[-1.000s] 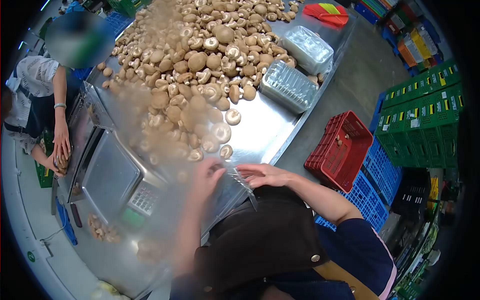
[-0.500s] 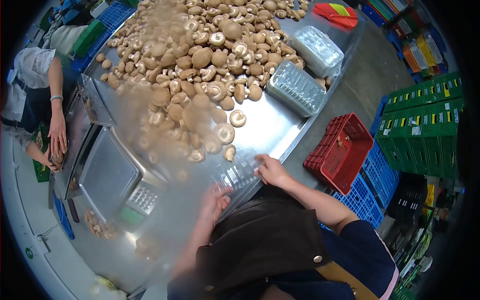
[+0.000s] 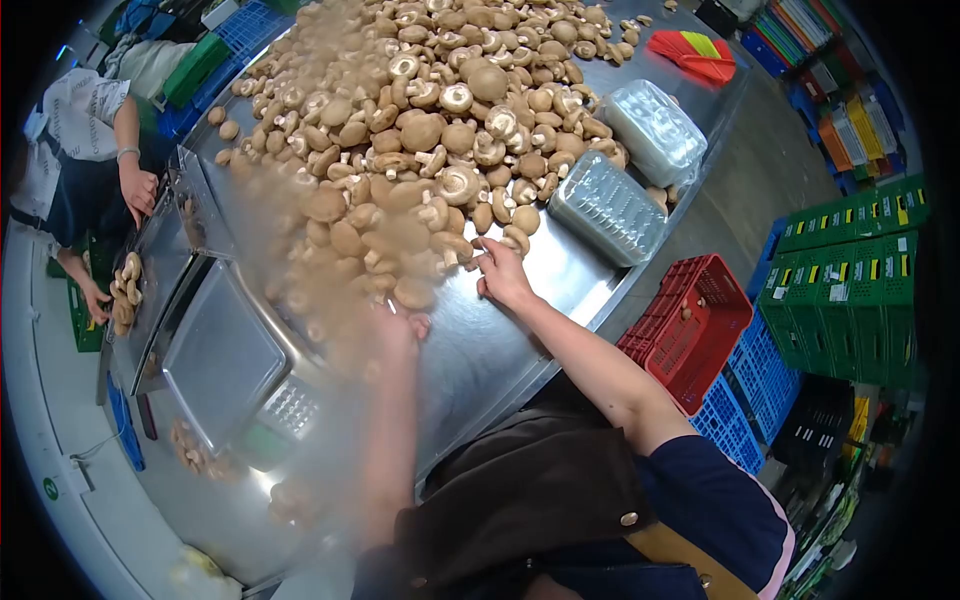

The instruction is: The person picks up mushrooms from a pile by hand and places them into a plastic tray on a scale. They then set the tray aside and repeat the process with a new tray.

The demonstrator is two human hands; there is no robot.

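Observation:
A large pile of brown shiitake mushrooms (image 3: 420,130) covers the far part of the metal table (image 3: 480,335). At the pile's near edge is my right hand (image 3: 502,272), its thumb and fingers apart and the fingertips against a mushroom (image 3: 453,246). My left hand (image 3: 398,325) is left of it, low at the pile's near side. A hazy smear over the view blurs its fingers, and whether it holds anything is hidden. The clear plastic tray is not visible now.
Stacked clear trays (image 3: 606,208) and a wrapped stack (image 3: 655,130) line the right edge. A scale (image 3: 225,355) stands left. Across it, a co-worker's hand (image 3: 138,190) rests by a metal edge, near mushrooms (image 3: 127,290). A red crate (image 3: 690,330) sits right, before green crates (image 3: 845,280).
Both hands have let the clear plastic tray out of view and moved forward to the mushroom pile. The co-worker's upper hand has lifted away from the lower one.

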